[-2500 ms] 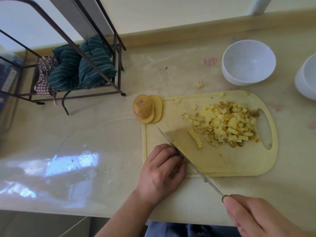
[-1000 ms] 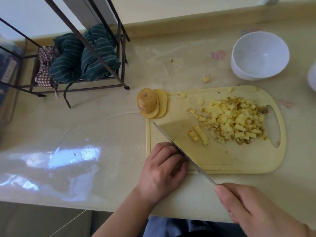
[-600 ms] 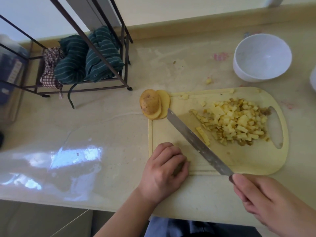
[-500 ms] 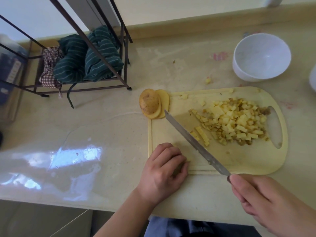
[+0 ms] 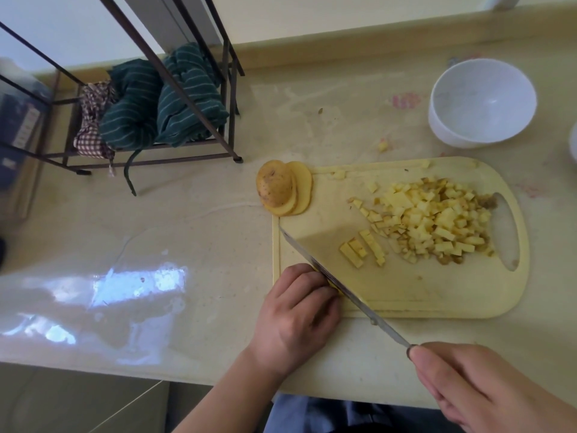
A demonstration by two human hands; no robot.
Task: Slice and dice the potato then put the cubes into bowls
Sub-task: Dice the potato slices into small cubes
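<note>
right now my left hand [image 5: 296, 310] sits curled at the near left corner of the cutting board [image 5: 406, 292], fingers pressed together and bent over a piece of potato i can barely see, knuckles against the knife [image 5: 327, 273] so the blade has a guide. my right hand [image 5: 487, 385] is wrapped round the handle, which it hides. diced cubes [image 5: 434, 220] are heaped near the board's handle hole, out of the blade's way, with a few sticks [image 5: 362, 248] beside them. uncut potato slices [image 5: 284, 189] wait at the far left corner. the white bowl [image 5: 482, 103] stands past the board, no cubes in it. pale worn counter [image 5: 187, 232]; a wire rack [image 5: 150, 98] holds striped cloths.
</note>
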